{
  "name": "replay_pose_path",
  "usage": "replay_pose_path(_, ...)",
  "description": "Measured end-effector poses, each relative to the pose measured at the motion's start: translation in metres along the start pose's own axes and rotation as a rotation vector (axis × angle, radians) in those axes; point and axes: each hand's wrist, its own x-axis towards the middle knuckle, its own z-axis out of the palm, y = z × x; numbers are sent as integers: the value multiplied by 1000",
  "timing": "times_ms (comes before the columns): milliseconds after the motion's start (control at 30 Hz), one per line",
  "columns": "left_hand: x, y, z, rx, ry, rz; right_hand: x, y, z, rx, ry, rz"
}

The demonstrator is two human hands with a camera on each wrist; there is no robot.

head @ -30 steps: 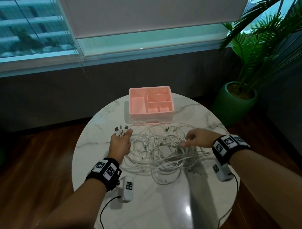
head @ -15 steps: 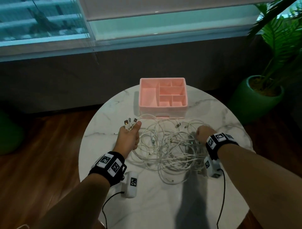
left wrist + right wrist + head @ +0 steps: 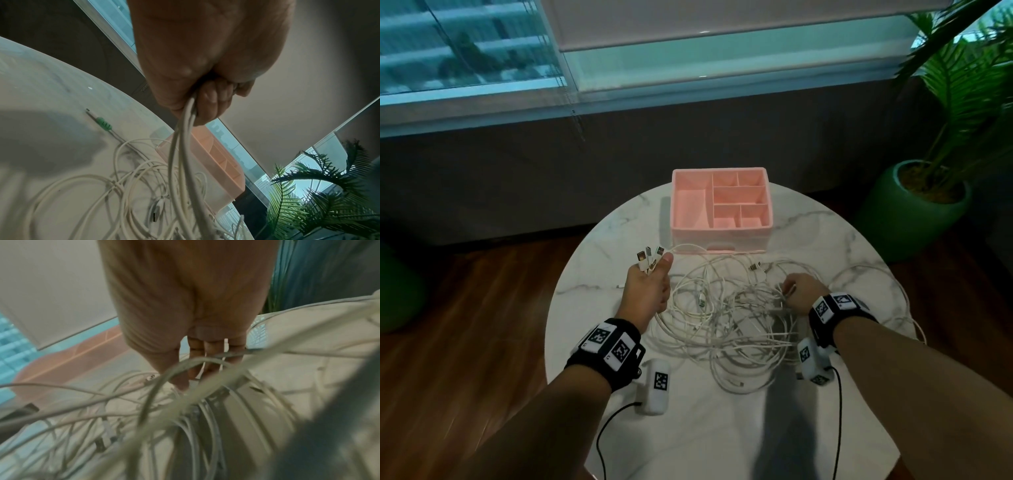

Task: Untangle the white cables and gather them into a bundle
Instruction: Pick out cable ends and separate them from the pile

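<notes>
A tangle of white cables (image 3: 722, 318) lies in the middle of the round marble table (image 3: 722, 428). My left hand (image 3: 654, 270) stands at the tangle's left and grips several cable ends in its fist. Their USB plugs (image 3: 649, 255) stick up above the thumb. In the left wrist view the gripped strands (image 3: 185, 146) hang from the left hand (image 3: 205, 97) into the pile. My right hand (image 3: 799, 291) is at the tangle's right side, fingers (image 3: 213, 356) pointing down among the loops. The blurred right wrist view hides whether they pinch a strand.
A pink divided organizer box (image 3: 720, 205) stands at the table's far edge, just behind the cables. A cable end with a green sleeve (image 3: 103, 125) lies left of the pile. A white adapter (image 3: 748, 323) sits inside the tangle. A green plant pot (image 3: 907, 212) stands on the floor at right.
My right hand has dropped from holding a strand at the pile's right down into the tangle. The left hand still holds the plug ends up. The head view has shifted.
</notes>
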Motion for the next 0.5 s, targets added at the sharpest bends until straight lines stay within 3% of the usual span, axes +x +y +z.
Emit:
replay_pose_path(167,-3,4,-1,6,0,7,-4,-24,-23,275,70,-52)
replay_pose_path(500,-9,10,-4,0,1,17,-18,-72,-54,669,-24,-115)
